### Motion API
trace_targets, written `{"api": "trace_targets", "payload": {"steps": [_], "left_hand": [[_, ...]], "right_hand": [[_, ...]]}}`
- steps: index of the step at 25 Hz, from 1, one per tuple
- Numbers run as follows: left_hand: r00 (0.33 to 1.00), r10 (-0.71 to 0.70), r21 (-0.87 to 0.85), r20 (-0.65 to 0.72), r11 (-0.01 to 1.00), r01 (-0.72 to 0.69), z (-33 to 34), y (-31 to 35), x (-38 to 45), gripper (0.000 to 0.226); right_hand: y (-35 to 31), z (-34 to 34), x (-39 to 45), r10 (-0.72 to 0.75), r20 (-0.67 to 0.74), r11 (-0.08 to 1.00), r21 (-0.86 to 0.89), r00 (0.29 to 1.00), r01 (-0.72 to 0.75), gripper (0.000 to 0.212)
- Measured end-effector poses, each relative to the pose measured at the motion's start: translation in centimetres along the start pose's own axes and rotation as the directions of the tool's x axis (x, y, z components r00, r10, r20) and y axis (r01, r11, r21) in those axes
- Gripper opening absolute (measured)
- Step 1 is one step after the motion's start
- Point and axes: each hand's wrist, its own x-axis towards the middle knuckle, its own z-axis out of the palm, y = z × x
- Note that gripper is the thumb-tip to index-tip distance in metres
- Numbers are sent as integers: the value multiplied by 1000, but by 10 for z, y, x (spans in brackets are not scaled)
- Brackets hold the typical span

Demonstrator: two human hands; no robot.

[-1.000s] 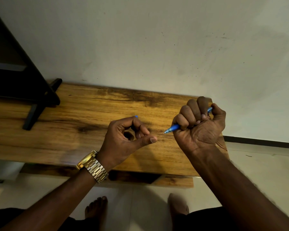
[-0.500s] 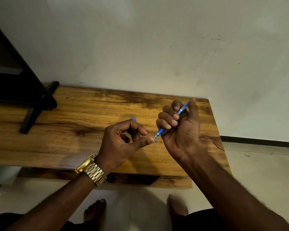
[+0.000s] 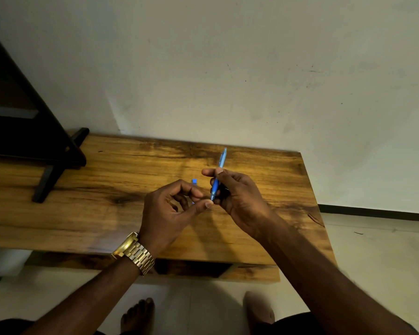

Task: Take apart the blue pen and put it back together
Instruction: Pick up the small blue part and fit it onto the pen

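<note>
A long wooden worktop stands against a pale wall — a black stand occupies its left end. Above it, the right hand grips the blue plastic pen barrel nearly upright, fingers clenched. The left hand pinches a small blue pen piece — mostly hidden.

We find no readable text, label or number anywhere; the blue pen may carry print, but it is too blurred.
</note>
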Motion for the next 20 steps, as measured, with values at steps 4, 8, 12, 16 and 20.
{"api": "trace_targets", "payload": {"steps": [4, 8, 12, 16, 20], "left_hand": [[991, -66, 113, 117, 992, 53, -6, -17, 6, 36], [984, -72, 519, 164, 854, -24, -23, -43, 16, 60], [936, -283, 799, 208, 602, 5, -23, -59, 7, 95], [927, -305, 831, 220, 556, -14, -20, -72, 3, 94], [928, -295, 841, 225, 540, -33, -19, -76, 1, 90]], "right_hand": [[7, -16, 14, -75, -95, 966, -255, 993, 48, 26], [12, -30, 26, -162, -193, 722, -692, 968, -17, 16], [29, -27, 34, -119, -221, 667, -740, 968, -87, 24], [45, -21, 36, -205, -213, 610, -791, 955, -46, 24], [50, -21, 36, -296, -181, 540, -842, 938, 8, 28]]}}
